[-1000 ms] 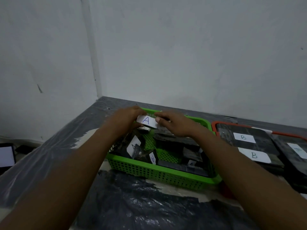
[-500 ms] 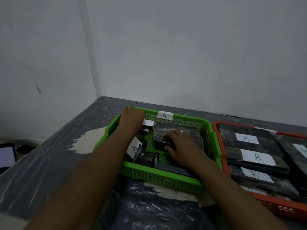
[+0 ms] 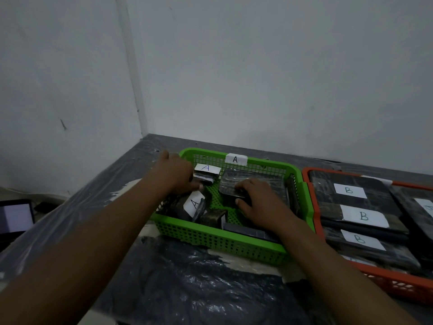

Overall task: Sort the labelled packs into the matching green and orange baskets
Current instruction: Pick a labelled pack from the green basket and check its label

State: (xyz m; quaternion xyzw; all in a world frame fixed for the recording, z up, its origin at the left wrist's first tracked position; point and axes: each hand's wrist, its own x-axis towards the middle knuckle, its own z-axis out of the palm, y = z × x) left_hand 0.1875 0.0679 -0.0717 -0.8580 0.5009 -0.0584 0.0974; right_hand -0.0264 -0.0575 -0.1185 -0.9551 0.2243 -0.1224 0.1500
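Dim, flat, bluish light is filling the scene, with no clear source showing. The wall is reading dull grey and darkening toward the corners. The plastic sheet on the surface is catching faint glints. A screen at the left is glowing pale. The forearms are going soft and stretched at the bottom edge. The white labels are reading clearly.

Single head-worn wide view, facing forward and down at the green basket, seemingly close above it, wall corner behind it.
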